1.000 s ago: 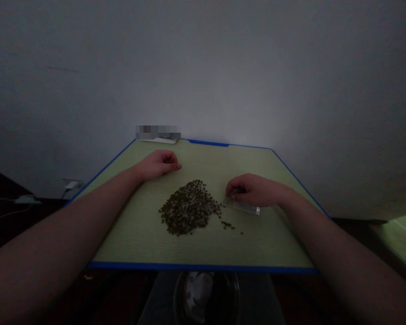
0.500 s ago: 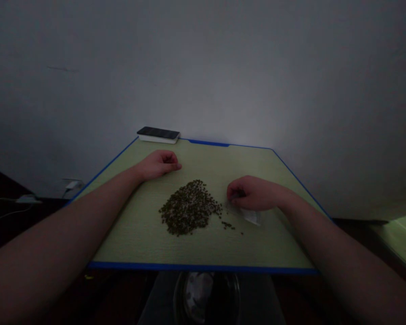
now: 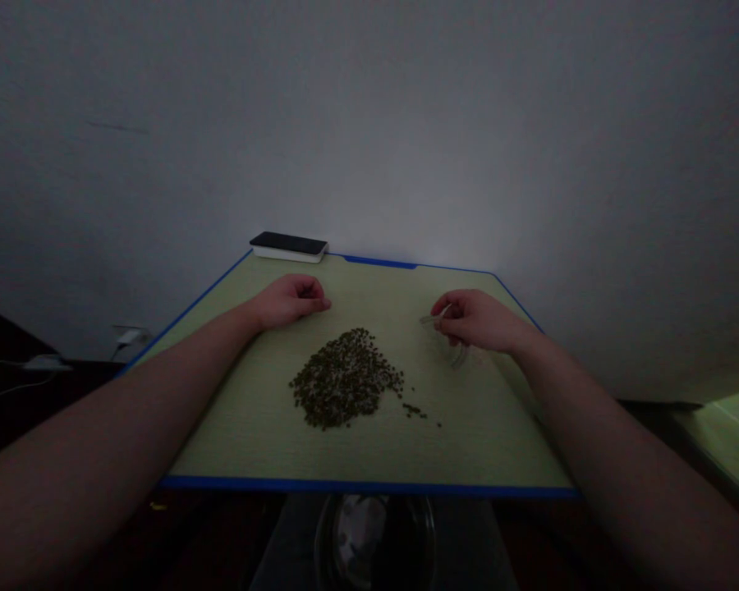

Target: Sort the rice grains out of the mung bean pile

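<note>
My right hand [image 3: 468, 320] pinches a clear thin plastic bag [image 3: 460, 357], raised over the right side of the table. Part of the bag sticks out past the fingertips and the rest hangs beneath the palm, faint and blurred. On the left, my left hand [image 3: 292, 300] rests on the table with its fingers loosely curled in, and nothing shows in it. Between and in front of the hands lies a heap of small dark greenish-brown grains or seeds [image 3: 345, 382], their exact kind unclear. A few loose ones [image 3: 414, 410] lie to its right.
The pale table [image 3: 369, 460] has a blue edge and stands against a grey wall [image 3: 369, 148]. A white box with a dark top [image 3: 289, 246] sits at the far left corner. Below the front edge, a shiny round metal bowl [image 3: 354, 546] is at my lap.
My right hand has moved up and slightly right, away from the heap, lifting the plastic bag off the table. My left hand and the heap have stayed put.
</note>
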Demonstrator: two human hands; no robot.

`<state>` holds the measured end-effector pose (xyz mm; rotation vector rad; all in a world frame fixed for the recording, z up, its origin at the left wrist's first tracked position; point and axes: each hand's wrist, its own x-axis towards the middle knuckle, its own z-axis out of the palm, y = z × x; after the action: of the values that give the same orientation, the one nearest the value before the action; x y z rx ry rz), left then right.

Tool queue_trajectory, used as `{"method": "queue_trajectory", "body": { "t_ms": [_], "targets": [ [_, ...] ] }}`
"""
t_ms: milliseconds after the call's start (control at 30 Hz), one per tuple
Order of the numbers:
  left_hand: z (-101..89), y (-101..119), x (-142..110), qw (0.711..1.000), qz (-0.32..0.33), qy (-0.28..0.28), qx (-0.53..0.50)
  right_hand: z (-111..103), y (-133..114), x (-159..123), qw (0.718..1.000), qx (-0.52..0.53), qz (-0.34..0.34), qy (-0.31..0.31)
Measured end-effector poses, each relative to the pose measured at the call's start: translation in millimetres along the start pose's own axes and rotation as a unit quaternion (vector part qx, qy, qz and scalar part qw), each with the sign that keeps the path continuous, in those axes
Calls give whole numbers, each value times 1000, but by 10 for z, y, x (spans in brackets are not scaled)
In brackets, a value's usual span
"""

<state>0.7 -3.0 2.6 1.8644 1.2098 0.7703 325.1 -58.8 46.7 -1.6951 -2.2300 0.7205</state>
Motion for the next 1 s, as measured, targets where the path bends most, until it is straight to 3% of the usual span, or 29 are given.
{"method": "queue_trajectory", "body": {
  "t_ms": [167, 333, 467, 633, 833, 900, 1000],
  "targets": [
    [-6, 21, -13, 1000, 0, 2, 11, 227, -87, 134, 997, -69, -19, 38],
    [-6, 6, -12, 1000, 1, 10, -5, 211, -7, 197, 989, -113, 7, 92],
    [9, -57, 72, 990, -29, 122, -71, 164, 78, 190, 987, -121, 14, 101],
    [-24, -123, 273, 968, -71, 221, -100, 174, 82, 192, 987, -124, 1, 102],
    [-188, -154, 562, 954, -142, 258, -54, 170, 78, 176, 987, -120, -9, 106],
    [-226, -166, 617, 953, -176, 236, -72, 166, 81, 166, 988, -116, -11, 105],
    [-240, -186, 606, 951, -157, 255, -72, 163, 87, 156, 988, -111, -16, 104]
  ]
}}
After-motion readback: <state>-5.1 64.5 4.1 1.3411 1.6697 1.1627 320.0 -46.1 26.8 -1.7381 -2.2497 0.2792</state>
